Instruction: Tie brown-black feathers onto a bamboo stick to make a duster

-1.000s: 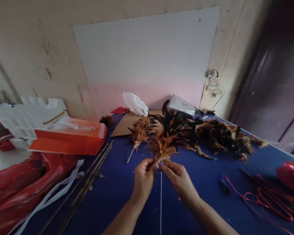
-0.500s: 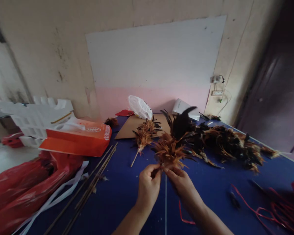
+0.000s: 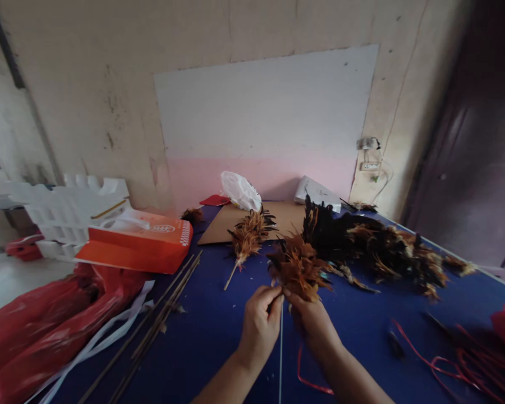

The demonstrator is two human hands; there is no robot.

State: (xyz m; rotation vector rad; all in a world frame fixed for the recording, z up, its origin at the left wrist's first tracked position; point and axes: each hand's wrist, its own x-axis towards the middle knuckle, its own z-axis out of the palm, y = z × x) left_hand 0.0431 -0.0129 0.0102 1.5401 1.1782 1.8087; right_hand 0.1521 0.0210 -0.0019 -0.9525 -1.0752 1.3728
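Both my hands meet low in the middle over a blue table (image 3: 210,336). My left hand (image 3: 261,324) is closed around the base of a tuft of orange-brown feathers (image 3: 298,268). My right hand (image 3: 310,315) pinches the same tuft from the right side, fingers pressed together. A thin pale stick (image 3: 280,359) runs down from the tuft between my wrists. A red cord (image 3: 305,377) trails beside my right forearm. A finished feather tuft on a stick (image 3: 244,238) lies just beyond my hands.
A long heap of dark and brown feathers (image 3: 382,247) lies at the right. Several thin sticks (image 3: 151,331) lie left of my hands, beside red plastic bags (image 3: 46,325) and an orange bag (image 3: 143,241). Red cord coils (image 3: 467,359) sit far right. Cardboard (image 3: 235,219) lies at the back.
My hands have drawn slightly closer to me and turned the tuft. The dark feathers that stood up behind it have dropped back. The view has shifted a little.
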